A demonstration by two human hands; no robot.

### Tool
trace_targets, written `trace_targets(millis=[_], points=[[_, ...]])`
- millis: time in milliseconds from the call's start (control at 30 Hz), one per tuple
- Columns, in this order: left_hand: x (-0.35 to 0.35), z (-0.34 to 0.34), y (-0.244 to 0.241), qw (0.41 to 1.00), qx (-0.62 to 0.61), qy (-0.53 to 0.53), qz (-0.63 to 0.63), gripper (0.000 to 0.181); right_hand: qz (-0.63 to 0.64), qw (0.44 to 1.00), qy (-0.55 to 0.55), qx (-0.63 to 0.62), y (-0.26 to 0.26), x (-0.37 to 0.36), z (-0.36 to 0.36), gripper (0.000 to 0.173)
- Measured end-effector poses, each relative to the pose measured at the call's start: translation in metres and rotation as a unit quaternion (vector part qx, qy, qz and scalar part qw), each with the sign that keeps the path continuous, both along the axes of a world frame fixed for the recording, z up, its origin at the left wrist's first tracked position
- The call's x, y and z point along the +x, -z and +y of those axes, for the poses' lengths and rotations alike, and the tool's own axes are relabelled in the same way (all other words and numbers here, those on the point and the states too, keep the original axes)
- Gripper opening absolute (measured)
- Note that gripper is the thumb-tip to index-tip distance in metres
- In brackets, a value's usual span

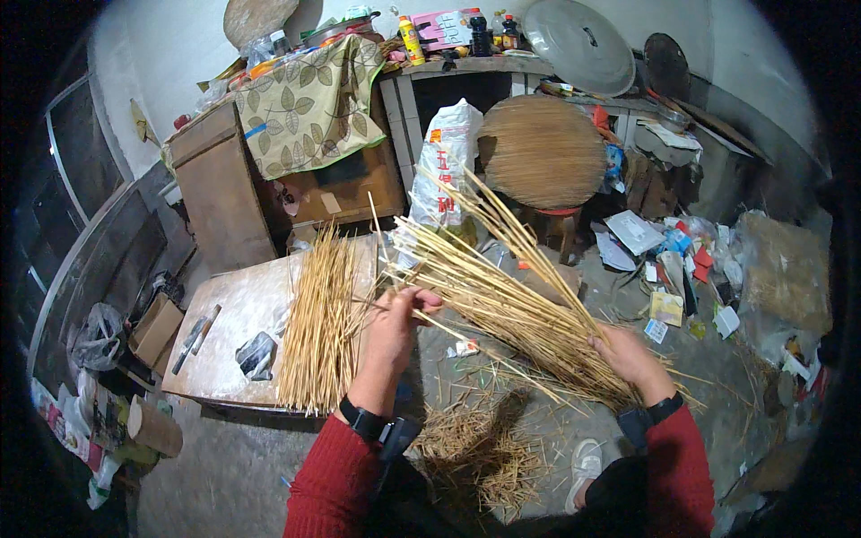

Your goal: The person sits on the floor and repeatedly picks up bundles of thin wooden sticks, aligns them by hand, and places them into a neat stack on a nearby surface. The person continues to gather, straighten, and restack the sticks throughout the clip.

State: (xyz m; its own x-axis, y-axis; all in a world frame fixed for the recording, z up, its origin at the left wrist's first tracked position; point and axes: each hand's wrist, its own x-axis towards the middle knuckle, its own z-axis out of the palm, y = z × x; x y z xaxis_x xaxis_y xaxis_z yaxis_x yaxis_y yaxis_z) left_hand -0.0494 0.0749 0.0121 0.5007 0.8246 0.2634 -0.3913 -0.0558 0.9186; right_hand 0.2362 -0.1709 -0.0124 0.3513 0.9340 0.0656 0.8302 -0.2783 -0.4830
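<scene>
My right hand (622,353) is closed around a few long straw stalks (531,252) that point up and to the left. Beneath and beside them lies a large bundle of dry straw stalks (511,323), slanting from upper left to lower right; what supports it is hidden. My left hand (402,313) pinches thin stalks near the bundle's left end. Left of it, a layer of stalks (319,329) rests lengthwise on a low wooden table (212,363). That table also bears a knife-like tool (202,333) and a crumpled dark plastic bag (255,355).
Short straw scraps (484,444) are heaped on the floor between my legs. A white woven sack (440,168) and a round woven lid or tray (543,153) stand ahead. Litter (672,255) covers the floor at right. A cardboard box (156,329) sits left of the table.
</scene>
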Motion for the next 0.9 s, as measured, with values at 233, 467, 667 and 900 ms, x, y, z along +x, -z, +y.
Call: trace_targets(millis=[233,467,667,900], points=[[0.02,-0.009,-0.01,0.996,-0.049,-0.031,-0.067,0.025,-0.021,0.999,-0.041,0.007,0.0,-0.017,0.004,0.029],[0.02,0.001,-0.019,0.983,0.157,-0.095,0.027,0.072,-0.064,0.994,-0.082,-0.011,-0.012,-0.03,0.002,0.028],[0.005,0.016,-0.008,0.818,0.363,-0.196,0.402,0.038,-0.145,0.987,-0.07,-0.024,-0.02,-0.033,-0.004,0.032],[0.011,0.023,0.007,0.985,0.043,-0.034,0.162,0.016,-0.167,0.983,-0.063,-0.028,-0.022,-0.031,-0.006,0.03]])
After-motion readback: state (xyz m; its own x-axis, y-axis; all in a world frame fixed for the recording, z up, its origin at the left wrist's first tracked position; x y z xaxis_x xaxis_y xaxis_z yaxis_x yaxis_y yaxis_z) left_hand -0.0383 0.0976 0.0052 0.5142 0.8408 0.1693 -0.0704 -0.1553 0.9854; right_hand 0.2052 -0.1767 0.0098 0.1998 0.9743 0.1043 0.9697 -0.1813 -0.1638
